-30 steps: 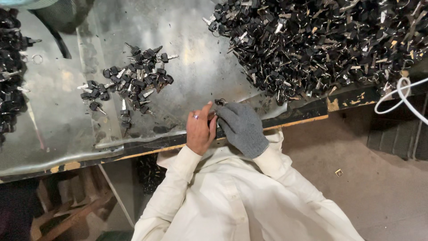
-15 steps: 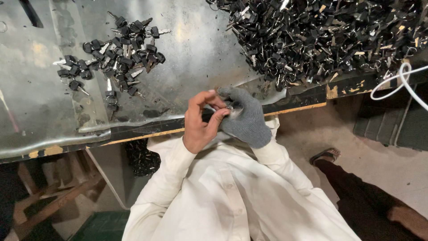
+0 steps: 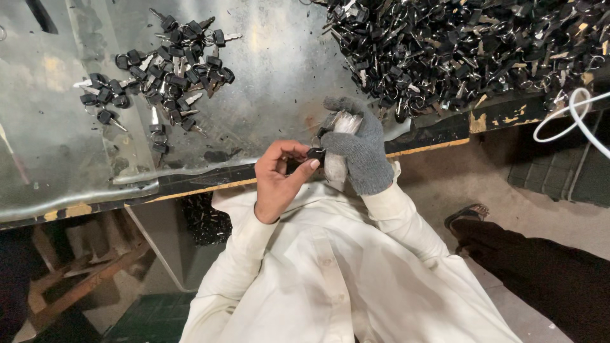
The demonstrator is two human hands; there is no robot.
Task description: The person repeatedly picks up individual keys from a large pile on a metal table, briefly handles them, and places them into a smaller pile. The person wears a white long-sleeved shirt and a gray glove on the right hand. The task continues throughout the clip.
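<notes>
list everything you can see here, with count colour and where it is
metal table top: one, dull grey sheet, across the upper picture
big key heap: too many to count, black heads with silver blades and rings, table's upper right
small key pile: a few dozen, black and silver, table's upper left
white cable: one, looped, right edge
sandal: one, dark, on the floor at right
wooden frame: one, brown, under the table at lower left
black-headed key: one, between both hands
left hand: bare, pinching the key
right hand: grey knit glove, holding silvery pieces, exact kind unclear
</notes>
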